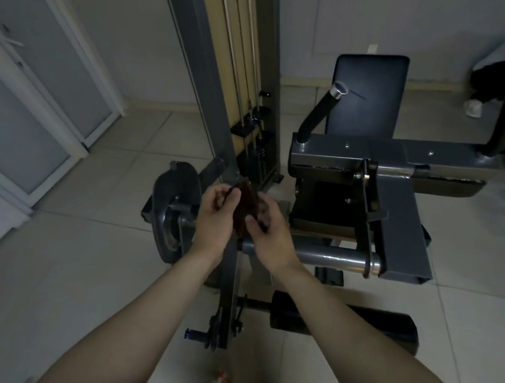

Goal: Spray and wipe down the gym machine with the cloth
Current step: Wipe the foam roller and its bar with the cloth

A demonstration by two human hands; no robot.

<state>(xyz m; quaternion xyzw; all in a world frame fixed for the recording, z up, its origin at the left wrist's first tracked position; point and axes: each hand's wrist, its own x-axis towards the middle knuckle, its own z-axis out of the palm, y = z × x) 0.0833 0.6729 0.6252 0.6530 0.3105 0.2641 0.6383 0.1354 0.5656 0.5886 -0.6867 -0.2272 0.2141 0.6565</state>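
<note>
Head view: both hands, left hand & right hand, pinch dark cloth btwn them, above gym machine w/ weight stack far left.

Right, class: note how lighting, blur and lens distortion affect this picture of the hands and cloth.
Head view: dim light leaves the cloth, between the left hand and right hand, a dark shape; the person top right is blurred; the wide lens tilts the weight-stack frame and doors.
</note>
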